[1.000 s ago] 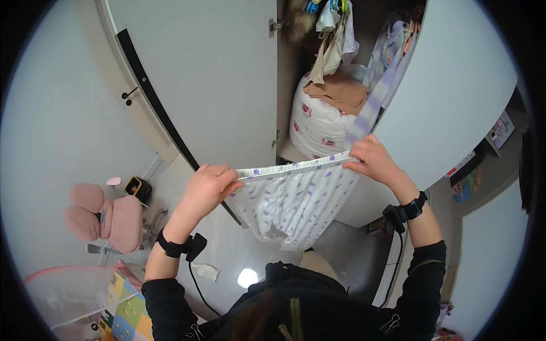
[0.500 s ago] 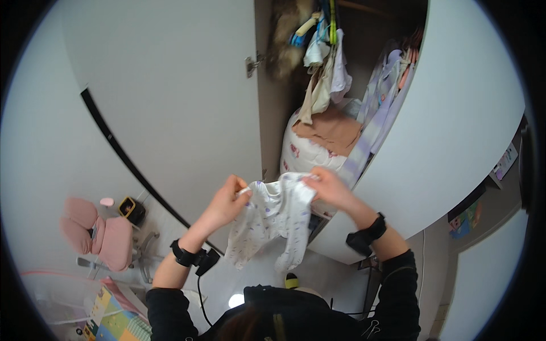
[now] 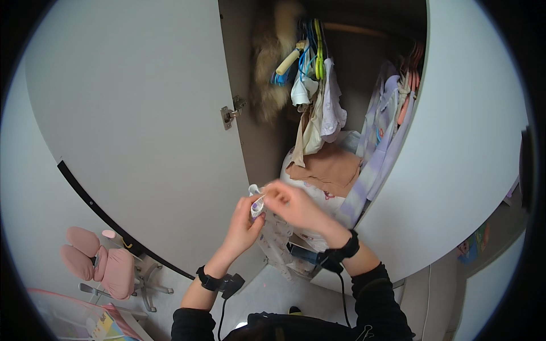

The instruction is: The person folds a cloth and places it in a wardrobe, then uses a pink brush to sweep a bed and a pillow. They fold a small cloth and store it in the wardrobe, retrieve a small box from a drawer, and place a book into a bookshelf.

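One head-worn fisheye (no second view) looks down, close, facing the open wardrobe [image 3: 341, 113].

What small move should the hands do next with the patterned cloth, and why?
Probably pinch the two met edges in one hand: both hands, the right hand too, have brought the white patterned garment together before the open wardrobe, with the rest hanging loose below.

A bedroom at home: I stand at an open wardrobe [image 3: 318, 85], its white door [image 3: 142, 113] swung out left of my hands, clothes on coloured hangers [image 3: 310, 51] above them, a pink chair [image 3: 96, 264] down to my left.
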`<state>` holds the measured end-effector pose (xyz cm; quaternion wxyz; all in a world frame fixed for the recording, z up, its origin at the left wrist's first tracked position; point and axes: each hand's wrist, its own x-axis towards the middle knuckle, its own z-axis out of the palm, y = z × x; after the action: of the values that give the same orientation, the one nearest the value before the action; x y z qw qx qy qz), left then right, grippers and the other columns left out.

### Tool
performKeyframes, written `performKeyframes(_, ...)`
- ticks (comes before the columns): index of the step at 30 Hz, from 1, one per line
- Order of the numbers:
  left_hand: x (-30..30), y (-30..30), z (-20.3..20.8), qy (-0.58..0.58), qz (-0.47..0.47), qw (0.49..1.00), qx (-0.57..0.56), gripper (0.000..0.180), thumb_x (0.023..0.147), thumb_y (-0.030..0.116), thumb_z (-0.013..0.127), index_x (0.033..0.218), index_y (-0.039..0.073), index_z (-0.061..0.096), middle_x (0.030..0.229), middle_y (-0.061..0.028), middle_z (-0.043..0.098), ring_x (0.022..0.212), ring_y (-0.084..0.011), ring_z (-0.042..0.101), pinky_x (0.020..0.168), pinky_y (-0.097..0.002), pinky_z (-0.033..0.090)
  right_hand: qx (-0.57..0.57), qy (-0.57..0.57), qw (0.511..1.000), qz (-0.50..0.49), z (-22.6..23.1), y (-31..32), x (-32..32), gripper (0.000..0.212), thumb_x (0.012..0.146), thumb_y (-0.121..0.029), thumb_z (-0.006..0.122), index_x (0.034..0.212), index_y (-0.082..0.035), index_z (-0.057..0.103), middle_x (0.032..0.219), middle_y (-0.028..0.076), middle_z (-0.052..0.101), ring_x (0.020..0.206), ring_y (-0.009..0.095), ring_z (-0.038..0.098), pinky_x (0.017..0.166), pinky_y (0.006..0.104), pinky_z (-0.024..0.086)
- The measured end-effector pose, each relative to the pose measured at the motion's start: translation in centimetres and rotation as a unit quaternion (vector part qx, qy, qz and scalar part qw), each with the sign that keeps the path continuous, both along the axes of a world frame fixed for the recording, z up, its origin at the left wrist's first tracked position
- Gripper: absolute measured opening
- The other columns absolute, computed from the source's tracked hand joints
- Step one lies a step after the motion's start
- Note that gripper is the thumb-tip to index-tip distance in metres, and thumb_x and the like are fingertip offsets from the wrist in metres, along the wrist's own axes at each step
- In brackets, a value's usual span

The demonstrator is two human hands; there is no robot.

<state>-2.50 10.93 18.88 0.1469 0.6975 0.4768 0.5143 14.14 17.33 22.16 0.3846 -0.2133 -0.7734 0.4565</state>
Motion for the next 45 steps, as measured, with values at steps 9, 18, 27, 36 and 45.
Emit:
performKeyframes(9,-2.3,-0.3,2.6,0.018,0.034,0.999,0.004,0.024,0.084,0.0,0.056,0.108,0.004,0.058,0.093,-0.0097,0.053,0.072,-0.0174,0.053,0.059,-0.0271,0.044,0.155,0.103,0.963,-0.197,11.0,7.1,1.0,0.028,0.091,-0.018,0.059,0.113,-0.001,0.055,0.089,0.004,0.06,0.073,0.009,0.054,0.066,0.0239,0.046)
performKeyframes(18,-3.6,1.9,11.5,0.09,-0.041,0.991,0.092,0.019,0.083,-0.004,0.055,0.101,0.002,0.059,0.095,-0.0062,0.054,0.077,-0.015,0.052,0.062,-0.0251,0.041,-0.14,-0.111,0.982,0.062,-0.6,3.0,-1.1,0.061,0.086,-0.026,0.067,0.132,0.002,0.038,0.096,0.006,0.061,0.079,0.012,0.059,0.073,0.0289,0.049)
performKeyframes(27,-3.9,0.5,15.8,0.086,-0.094,0.981,0.144,0.02,0.084,-0.006,0.055,0.102,0.003,0.061,0.1,-0.0047,0.055,0.08,-0.0105,0.052,0.062,-0.0225,0.041,0.142,0.044,0.979,-0.14,0.7,-6.3,0.9,0.047,0.084,-0.023,0.067,0.125,-0.005,0.052,0.11,0.018,0.059,0.106,0.024,0.055,0.095,0.0427,0.039)
performKeyframes(36,3.1,1.0,18.9,0.047,-0.297,0.864,0.403,0.044,0.067,-0.016,0.054,0.101,0.01,0.066,0.099,-0.0062,0.058,0.087,-0.0214,0.059,0.071,-0.0286,0.049,0.339,-0.102,0.865,-0.356,3.9,-3.9,-1.8,0.051,0.083,-0.023,0.064,0.126,-0.004,0.046,0.13,0.022,0.042,0.12,0.037,0.044,0.098,0.0427,0.037)
performKeyframes(45,4.1,7.2,23.5,-0.139,-0.262,0.854,0.427,0.033,0.086,-0.004,0.06,0.116,0.001,0.048,0.108,-0.0091,0.058,0.098,-0.0142,0.057,0.084,-0.026,0.048,0.577,-0.05,0.679,-0.45,9.8,4.4,4.1,0.077,0.068,-0.022,0.076,0.133,-0.004,0.039,0.131,0.02,0.043,0.121,0.033,0.044,0.101,0.0403,0.035)
